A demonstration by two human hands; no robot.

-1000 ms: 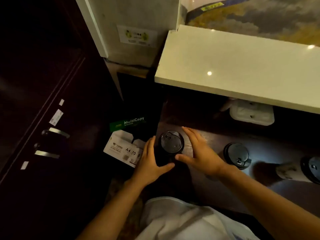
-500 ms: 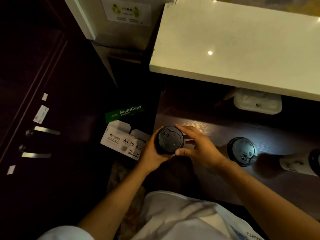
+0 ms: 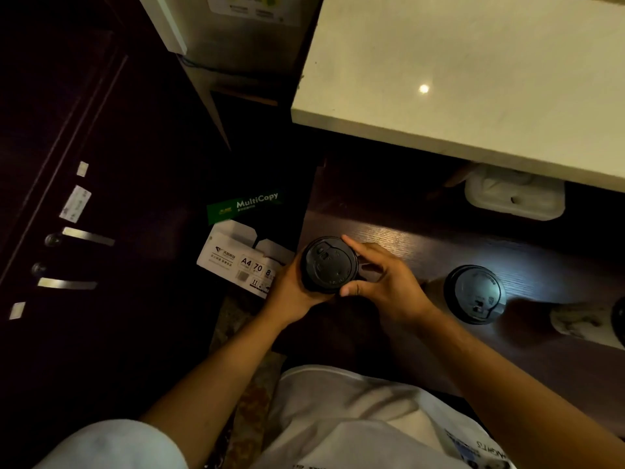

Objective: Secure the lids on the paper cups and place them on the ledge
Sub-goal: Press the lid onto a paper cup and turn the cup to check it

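Cup (image 3: 328, 265) lifted nearer since before (lid on), clasped between left hand (image 3: 293, 288) and right hand (image 3: 385, 286).

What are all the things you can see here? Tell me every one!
Paper cups with lids: three, black lids; one held, one standing on the dark counter, one cut off at the right edge.
Ledge: one, pale cream, above the counter.
Dark counter: one, dark brown wood.
White tub: one, under the ledge.
Paper boxes: two, one green, one white marked A4, on the floor, left of the counter.
Cabinet handles: two, silver, far left.
Left hand: grips the held cup's side.
Right hand: fingers curled round the lid rim.
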